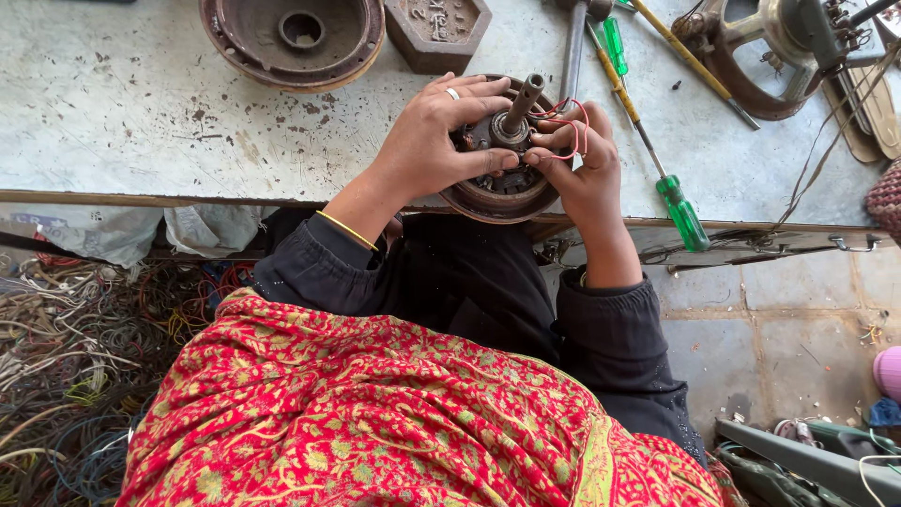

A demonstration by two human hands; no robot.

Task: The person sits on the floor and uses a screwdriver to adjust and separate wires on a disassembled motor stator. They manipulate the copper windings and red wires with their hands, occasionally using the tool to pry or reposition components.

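- The round motor core [507,183] sits at the near edge of the worktable [141,122], partly overhanging it, straight in front of the person. It is a rusty metal disc with a steel shaft [522,101] standing up and tilted slightly to the right from its middle.
- It looks heavy, rigid and dirty with rust and grease. The rim is probably the safest place to take hold, with the shaft as a second handle; the windings inside look easy to damage.
- Thin red wires [568,127] loop out of the core on the right side. They are soft, springy and light, likely to snag or break if tugged, so best pinched close to where they leave the core.
- The left hand [441,136] lies spread over the left half of the core, fingers curled across its top and pressing it down; it wears a ring and a thin bangle.
- The right hand [577,160] is closed around the red wires, pinching them between thumb and fingers beside the shaft.
- Just right of the hands lies a green-handled screwdriver [657,169], its handle near the table edge; a second, smaller green screwdriver [613,42] lies farther off.
- At the far left stands a rusty bowl-shaped cover [293,39], and beside it a hexagonal metal block [436,30].
- At the far right is a spoked metal housing [760,52].
- Below the table on the left lies a tangle of wires [84,357].
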